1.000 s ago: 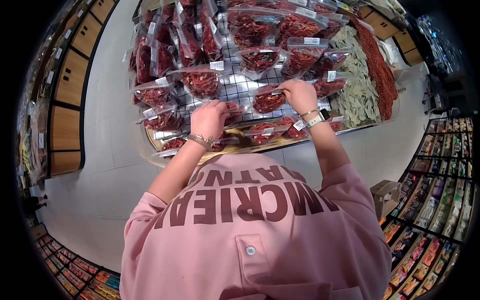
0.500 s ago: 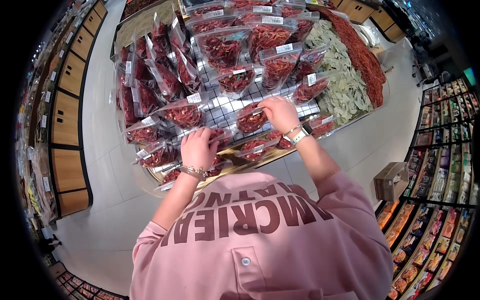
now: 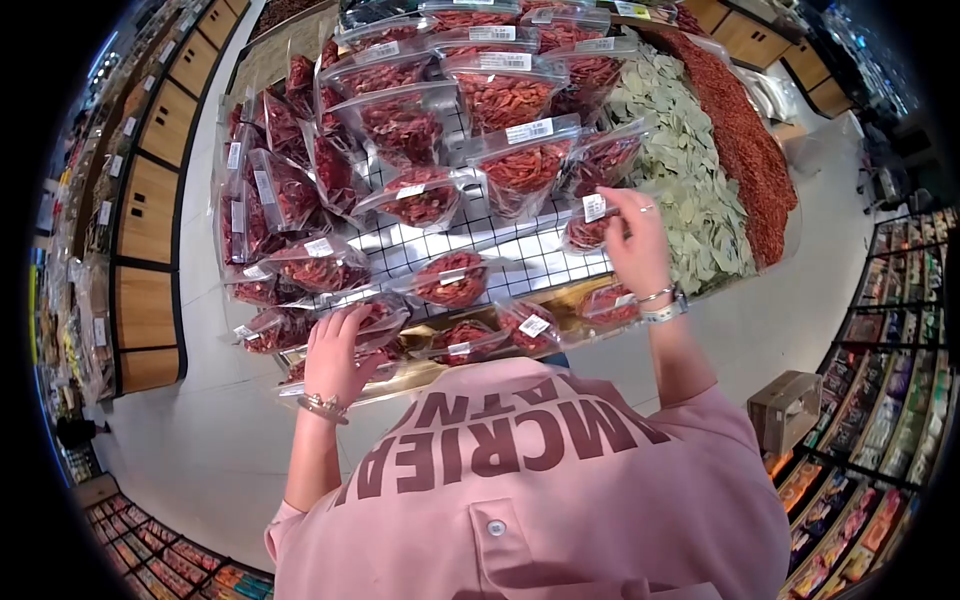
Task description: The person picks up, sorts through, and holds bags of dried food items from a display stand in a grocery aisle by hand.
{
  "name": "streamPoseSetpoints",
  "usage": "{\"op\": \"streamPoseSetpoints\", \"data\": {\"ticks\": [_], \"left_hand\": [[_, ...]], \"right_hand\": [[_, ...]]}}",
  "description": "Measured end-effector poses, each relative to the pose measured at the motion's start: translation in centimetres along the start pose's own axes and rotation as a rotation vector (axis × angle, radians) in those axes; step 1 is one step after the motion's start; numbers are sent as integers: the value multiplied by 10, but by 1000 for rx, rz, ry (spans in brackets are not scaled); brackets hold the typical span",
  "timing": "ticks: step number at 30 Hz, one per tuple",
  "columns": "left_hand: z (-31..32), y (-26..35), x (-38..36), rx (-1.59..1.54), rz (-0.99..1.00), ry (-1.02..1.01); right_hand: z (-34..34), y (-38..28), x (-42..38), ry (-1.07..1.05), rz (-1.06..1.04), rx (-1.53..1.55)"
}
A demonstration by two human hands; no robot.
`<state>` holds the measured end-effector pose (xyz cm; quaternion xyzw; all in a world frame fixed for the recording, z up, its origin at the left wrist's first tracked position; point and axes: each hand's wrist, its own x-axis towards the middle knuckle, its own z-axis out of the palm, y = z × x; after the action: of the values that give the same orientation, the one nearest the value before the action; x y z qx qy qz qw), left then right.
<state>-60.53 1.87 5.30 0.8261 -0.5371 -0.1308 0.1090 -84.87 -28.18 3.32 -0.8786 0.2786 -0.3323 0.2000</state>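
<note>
Our right hand [image 3: 640, 240] pinches a small chili bag [image 3: 584, 234] closed-fingered, over the wire rack [image 3: 530, 245] near green leaves [image 3: 690, 185]. Our left hand [image 3: 337, 355] curves at a front bag [image 3: 382, 318]; we cannot tell its grip.

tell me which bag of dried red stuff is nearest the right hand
The small bag whose white label is right at the fingertips of the right hand, just left of the green leaves. The other bags sit farther from those fingertips.
</note>
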Motion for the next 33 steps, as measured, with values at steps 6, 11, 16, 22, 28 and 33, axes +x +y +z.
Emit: {"op": "streamPoseSetpoints", "data": {"ticks": [6,11,16,22,28,33], "left_hand": [[-8,80,34,-72,27,252],[-14,129,121,-40,170,275],[11,140,208,219,191,391],[12,143,246,245,-91,97],[8,145,240,360,-68,100],[12,121,239,401,-41,145]], "right_hand": [[-41,87,20,-233,-68,-146],[-33,113,28,-422,-134,-192],[-25,127,34,-553,-129,-149],[-30,132,33,-502,-181,-155],[-34,133,32,-485,-188,-172],[-34,131,29,-472,-174,-199]]}}
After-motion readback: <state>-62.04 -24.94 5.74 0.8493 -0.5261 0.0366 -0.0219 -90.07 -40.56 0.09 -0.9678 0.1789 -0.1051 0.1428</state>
